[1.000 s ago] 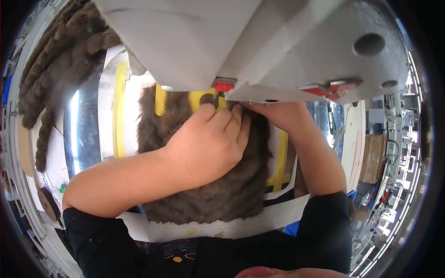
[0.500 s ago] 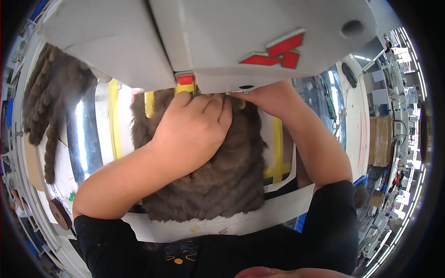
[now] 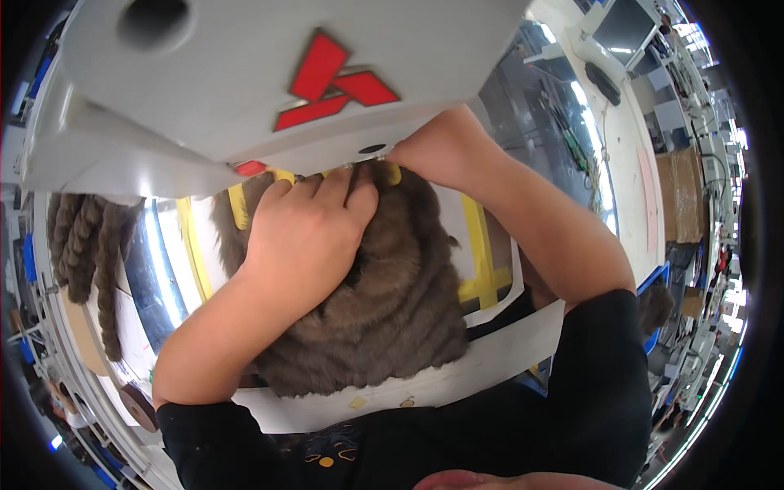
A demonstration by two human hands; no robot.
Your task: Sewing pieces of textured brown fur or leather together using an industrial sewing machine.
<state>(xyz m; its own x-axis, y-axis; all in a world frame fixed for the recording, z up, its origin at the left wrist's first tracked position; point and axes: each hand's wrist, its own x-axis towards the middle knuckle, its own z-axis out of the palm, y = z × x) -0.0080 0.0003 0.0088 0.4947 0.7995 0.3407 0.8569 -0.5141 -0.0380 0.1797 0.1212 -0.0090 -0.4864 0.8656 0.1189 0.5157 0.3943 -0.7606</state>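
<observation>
A brown fur piece (image 3: 392, 302) with wavy ridges lies under the head of a pale grey sewing machine (image 3: 220, 90). My left hand (image 3: 306, 224) rests on the fur's upper left part, its fingers bent down and gripping the pile near the machine. Its fingertips are partly hidden in the fur and at the machine's lower edge. My right hand (image 3: 441, 147) reaches in from the right, close to the fur's far right corner. The machine head covers its fingers, so what they hold does not show. The needle area is hidden too.
Yellow tape strips (image 3: 486, 269) mark the work surface around the fur. A white curved board (image 3: 490, 367) runs along the front edge. Twisted brown fur strips (image 3: 82, 245) hang at the left. Tweezers-like tools (image 3: 572, 143) and a dark oblong object (image 3: 603, 82) lie at right.
My view has shifted and tilted, so the machine head appears further left and turned. My left hand stays on the fur; my right hand stays beside the machine head, fingers hidden.
</observation>
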